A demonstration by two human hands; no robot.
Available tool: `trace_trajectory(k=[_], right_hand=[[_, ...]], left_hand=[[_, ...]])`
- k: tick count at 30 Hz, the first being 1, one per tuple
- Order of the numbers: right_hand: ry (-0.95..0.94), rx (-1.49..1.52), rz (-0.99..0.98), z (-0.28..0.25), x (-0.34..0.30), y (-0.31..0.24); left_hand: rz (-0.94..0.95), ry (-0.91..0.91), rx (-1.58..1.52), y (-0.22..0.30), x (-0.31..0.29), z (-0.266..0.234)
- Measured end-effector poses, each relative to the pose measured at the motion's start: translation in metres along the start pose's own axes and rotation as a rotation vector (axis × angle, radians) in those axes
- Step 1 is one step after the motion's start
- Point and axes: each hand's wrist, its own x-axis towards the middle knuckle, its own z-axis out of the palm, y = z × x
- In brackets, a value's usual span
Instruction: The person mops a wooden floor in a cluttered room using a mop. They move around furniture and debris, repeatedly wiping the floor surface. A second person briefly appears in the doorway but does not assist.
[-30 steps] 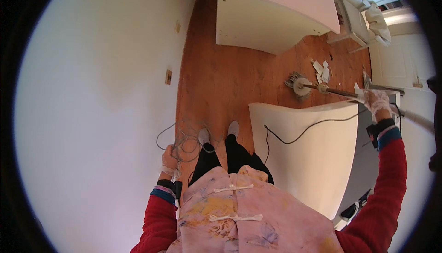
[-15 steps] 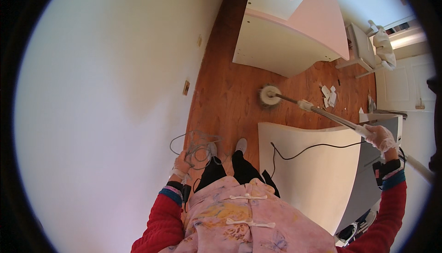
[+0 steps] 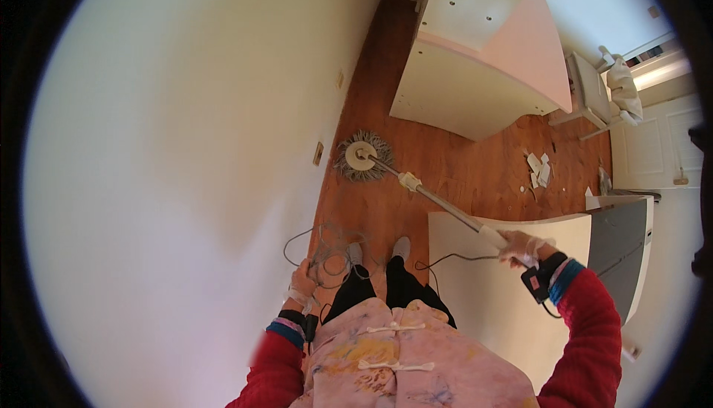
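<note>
Floorboards (image 3: 460, 166), mop (image 3: 409, 182) in right hand (image 3: 521, 247)

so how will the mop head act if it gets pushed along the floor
The mop head probably flexes at its edge, since its grey strands splay out loosely. Its round white disc looks rigid, so the middle likely keeps its shape.

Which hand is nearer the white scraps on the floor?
Right. The right hand, gripping the mop, is below the white scraps in the picture; the left hand, holding the gray cable, is farther off, lower left.
</note>
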Motion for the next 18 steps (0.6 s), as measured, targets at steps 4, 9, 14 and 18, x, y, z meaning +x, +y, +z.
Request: trace_trajectory(k=[4, 9, 14, 18], right_hand=[[0.107, 0.240, -0.024, 0.030, 0.006, 0.022], [0.197, 0.318, -0.013, 0.072, 0.032, 0.033], [0.270, 0.296, -0.132, 0.097, 0.080, 0.000], [0.359, 0.341, -0.217, 0.093, 0.131, -0.047]], left_hand=[[-0.079, -0.025, -0.038, 0.003, 0.000, -0.006], [-0.091, -0.012, -0.090, 0.002, -0.004, -0.008], [-0.120, -0.026, -0.073, -0.004, -0.006, -0.010], [-0.152, -0.055, -0.070, -0.003, -0.004, -0.012]])
